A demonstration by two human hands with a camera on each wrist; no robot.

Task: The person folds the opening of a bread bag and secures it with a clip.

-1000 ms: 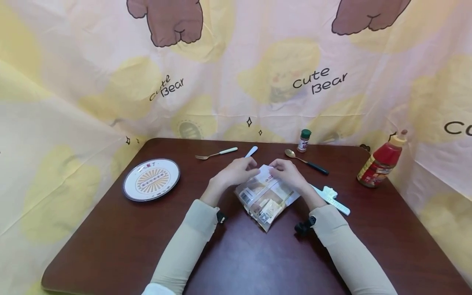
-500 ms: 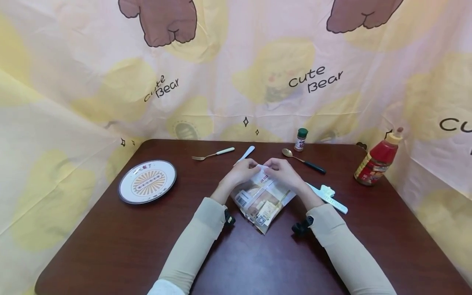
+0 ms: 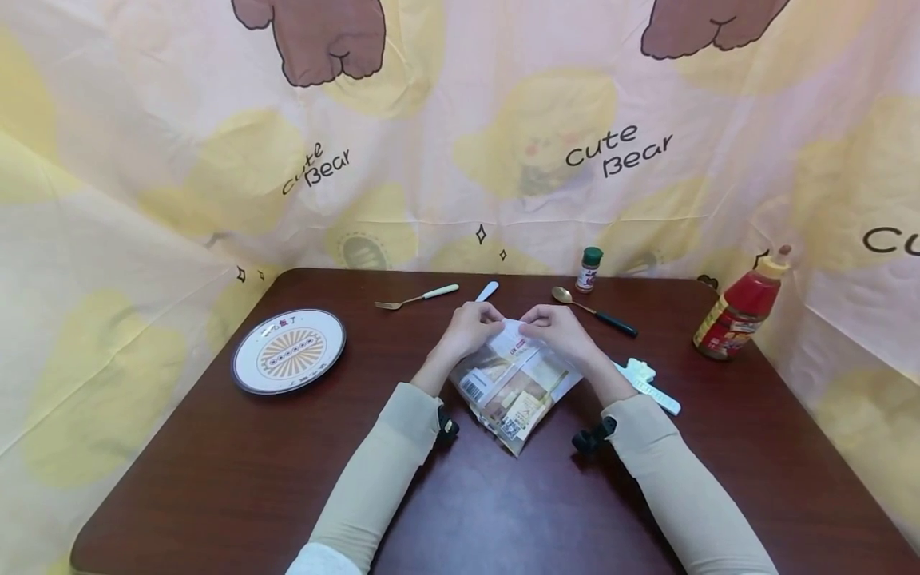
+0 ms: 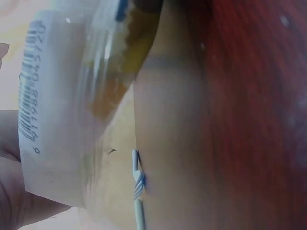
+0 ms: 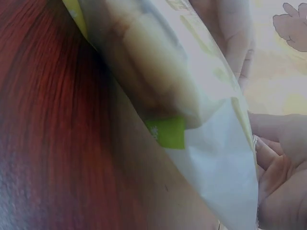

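A clear and white plastic food bag (image 3: 513, 383) with a barcode and printed labels is held at mid table, its top edge away from the person. My left hand (image 3: 470, 329) pinches that edge on the left side, thumb and fingertips together. On the right side my right hand (image 3: 559, 331) pinches the same edge, close to the left. Pale, rounded pieces of food show through the bag (image 5: 158, 62) in the right wrist view. The barcode side of the bag (image 4: 53, 105) fills much of the left wrist view. A pale mint bag clip (image 3: 650, 385) lies beside the right forearm.
Left on the table is a white plate (image 3: 287, 351). Behind the hands lie a fork (image 3: 417, 298), a pale-handled utensil (image 3: 487, 291) and a spoon (image 3: 592, 311). A green-capped spice jar (image 3: 588, 270) and a red sauce bottle (image 3: 740, 307) stand farther right. A patterned cloth (image 3: 446, 160) hangs behind.
My left wrist and forearm have shifted slightly right, nearer the bag. Both hands keep pinching its top edge; the head view has moved a little.
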